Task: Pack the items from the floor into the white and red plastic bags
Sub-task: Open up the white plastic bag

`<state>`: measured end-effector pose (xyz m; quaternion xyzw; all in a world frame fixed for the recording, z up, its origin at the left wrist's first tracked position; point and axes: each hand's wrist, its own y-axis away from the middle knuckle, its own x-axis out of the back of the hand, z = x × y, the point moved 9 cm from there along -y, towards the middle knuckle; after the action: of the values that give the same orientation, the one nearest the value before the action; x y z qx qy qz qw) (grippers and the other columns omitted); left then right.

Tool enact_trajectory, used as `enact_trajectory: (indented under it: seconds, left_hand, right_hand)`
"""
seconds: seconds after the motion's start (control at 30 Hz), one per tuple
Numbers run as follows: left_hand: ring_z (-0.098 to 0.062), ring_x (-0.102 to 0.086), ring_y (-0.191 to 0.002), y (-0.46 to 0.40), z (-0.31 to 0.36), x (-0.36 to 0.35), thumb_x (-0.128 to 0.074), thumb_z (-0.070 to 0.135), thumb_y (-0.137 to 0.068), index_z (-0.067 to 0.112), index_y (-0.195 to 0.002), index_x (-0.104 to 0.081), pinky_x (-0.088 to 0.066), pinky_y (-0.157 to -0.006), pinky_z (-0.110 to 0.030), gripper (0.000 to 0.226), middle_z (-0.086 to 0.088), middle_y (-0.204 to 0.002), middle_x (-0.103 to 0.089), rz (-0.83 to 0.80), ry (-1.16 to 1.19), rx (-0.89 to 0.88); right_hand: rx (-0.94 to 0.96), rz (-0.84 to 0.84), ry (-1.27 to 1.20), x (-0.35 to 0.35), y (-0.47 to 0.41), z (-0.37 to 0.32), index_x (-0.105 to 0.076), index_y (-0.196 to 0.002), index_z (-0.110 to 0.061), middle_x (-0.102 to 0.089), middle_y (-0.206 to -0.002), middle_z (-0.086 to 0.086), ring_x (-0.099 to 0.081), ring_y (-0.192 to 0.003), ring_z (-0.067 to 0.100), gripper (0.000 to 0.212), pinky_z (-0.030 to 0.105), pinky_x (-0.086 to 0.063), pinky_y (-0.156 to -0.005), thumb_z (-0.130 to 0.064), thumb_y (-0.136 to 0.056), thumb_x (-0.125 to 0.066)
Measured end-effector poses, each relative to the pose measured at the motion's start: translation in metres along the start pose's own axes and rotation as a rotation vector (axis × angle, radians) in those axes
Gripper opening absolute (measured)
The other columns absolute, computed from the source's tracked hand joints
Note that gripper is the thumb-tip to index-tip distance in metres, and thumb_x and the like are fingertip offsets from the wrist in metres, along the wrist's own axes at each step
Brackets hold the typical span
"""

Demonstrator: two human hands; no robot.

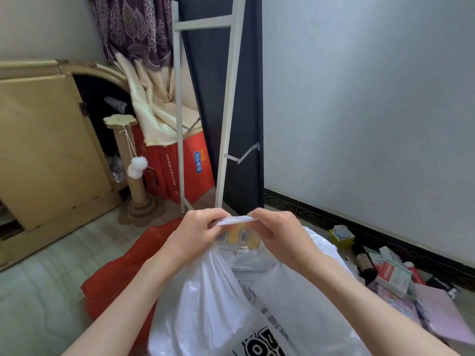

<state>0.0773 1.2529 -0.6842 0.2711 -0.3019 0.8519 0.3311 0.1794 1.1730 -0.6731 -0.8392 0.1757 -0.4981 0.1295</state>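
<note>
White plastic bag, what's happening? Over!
Left hand and right hand pinch white plastic bag top. Red plastic bag beside it. Small boxes and bottles still on floor.

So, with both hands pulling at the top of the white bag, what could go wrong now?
1. Both the left hand and the right hand pinch the thin handle of the white plastic bag; a hard pull may tear it.
2. The red plastic bag lies partly under the white one and could be dragged along.
3. The medicine boxes and dark bottle beside the wall are still unpacked.

left hand (199, 233) and right hand (276, 233) raised together, fingers pinching
</note>
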Motion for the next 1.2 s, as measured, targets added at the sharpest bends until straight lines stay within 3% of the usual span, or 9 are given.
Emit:
enact_trajectory:
  seconds: [0.13,0.33,0.43,0.57,0.7,0.8,0.97,1.1,1.2]
  left_hand:
    - [-0.012,-0.048,-0.080,0.007,0.001,0.027,-0.075,0.040,-0.071,0.027,-0.083,-0.068,-0.027,-0.079,-0.032,0.019,0.014,-0.071,-0.052,0.196,-0.447,-0.091]
    - [-0.024,-0.047,-0.099,0.027,-0.045,0.070,-0.062,0.018,-0.084,0.027,-0.092,-0.069,-0.021,-0.088,-0.042,0.014,0.005,-0.097,-0.065,0.321,-0.748,0.252]
    - [-0.026,-0.055,-0.097,0.023,-0.009,0.065,-0.059,0.023,-0.085,0.021,-0.099,-0.067,-0.027,-0.085,-0.041,0.017,0.001,-0.097,-0.067,0.437,-0.724,0.085]
    - [-0.017,-0.048,-0.120,0.010,0.029,-0.001,-0.045,0.052,-0.086,0.021,-0.135,-0.040,-0.036,-0.099,-0.039,0.058,0.001,-0.131,-0.052,0.111,-0.541,-0.112]
    - [-0.013,-0.007,-0.142,0.005,0.009,-0.034,-0.045,0.069,-0.077,0.037,-0.144,-0.001,-0.006,-0.114,-0.048,0.087,0.007,-0.153,-0.012,-0.015,-0.609,0.045]
    - [-0.021,-0.005,-0.142,0.003,-0.004,-0.013,-0.056,0.051,-0.080,0.030,-0.142,-0.019,-0.011,-0.112,-0.051,0.075,-0.002,-0.153,-0.013,0.146,-0.510,0.184]
    - [-0.034,-0.044,-0.121,0.019,-0.011,0.049,-0.068,0.010,-0.075,0.014,-0.104,-0.062,-0.040,-0.091,-0.050,0.030,-0.013,-0.124,-0.053,0.480,-0.522,0.098]
    - [-0.023,-0.058,-0.094,0.027,-0.056,0.056,-0.052,0.021,-0.092,0.029,-0.092,-0.062,-0.046,-0.070,-0.032,0.013,0.004,-0.091,-0.064,0.414,0.045,0.398]
    - [-0.026,-0.060,-0.097,0.028,-0.073,0.030,-0.050,0.031,-0.093,0.024,-0.093,-0.065,-0.050,-0.086,-0.046,0.017,-0.004,-0.097,-0.067,0.252,0.504,0.608]
  right_hand:
    - [-0.273,0.124,-0.046,0.008,-0.001,0.043,-0.056,-0.064,-0.016,-0.056,-0.059,0.006,-0.049,-0.066,0.031,0.025,0.040,-0.041,-0.064,-0.015,-0.088,-0.050]
    - [-0.560,0.342,-0.051,0.047,0.018,0.102,-0.050,-0.063,-0.013,-0.055,-0.065,0.010,-0.056,-0.078,0.036,0.030,0.033,-0.030,-0.063,-0.022,-0.092,-0.048]
    - [-0.566,0.385,-0.009,0.045,0.018,0.092,-0.052,-0.072,-0.015,-0.065,-0.081,0.019,-0.057,-0.084,0.039,0.025,0.035,-0.033,-0.065,-0.026,-0.092,-0.043]
    - [-0.544,0.409,-0.068,0.038,0.011,0.070,-0.047,-0.078,-0.012,-0.058,-0.077,0.014,-0.048,-0.074,0.032,0.022,0.035,-0.031,-0.066,-0.022,-0.095,-0.036]
    - [-0.567,0.469,-0.206,0.040,0.014,0.064,-0.049,-0.078,-0.013,-0.051,-0.068,-0.002,-0.046,-0.073,0.024,0.021,0.030,-0.026,-0.064,-0.021,-0.094,-0.037]
    - [-0.580,0.484,-0.278,0.040,0.017,0.071,-0.047,-0.072,-0.017,-0.050,-0.066,-0.009,-0.045,-0.068,0.018,0.025,0.032,-0.023,-0.057,-0.020,-0.094,-0.036]
    - [-0.800,0.438,-0.144,0.047,0.033,0.127,-0.046,-0.078,-0.009,-0.057,-0.090,0.019,-0.040,-0.080,0.028,0.022,0.033,-0.026,-0.067,-0.015,-0.095,-0.033]
    - [-0.924,0.352,-0.075,0.041,0.049,0.156,-0.048,-0.079,-0.010,-0.061,-0.102,0.023,-0.042,-0.082,0.030,0.022,0.034,-0.031,-0.069,-0.017,-0.094,-0.034]
    - [-0.845,0.296,-0.032,0.031,0.044,0.150,-0.053,-0.088,-0.012,-0.062,-0.107,0.020,-0.048,-0.087,0.030,0.014,0.036,-0.036,-0.075,-0.016,-0.092,-0.041]
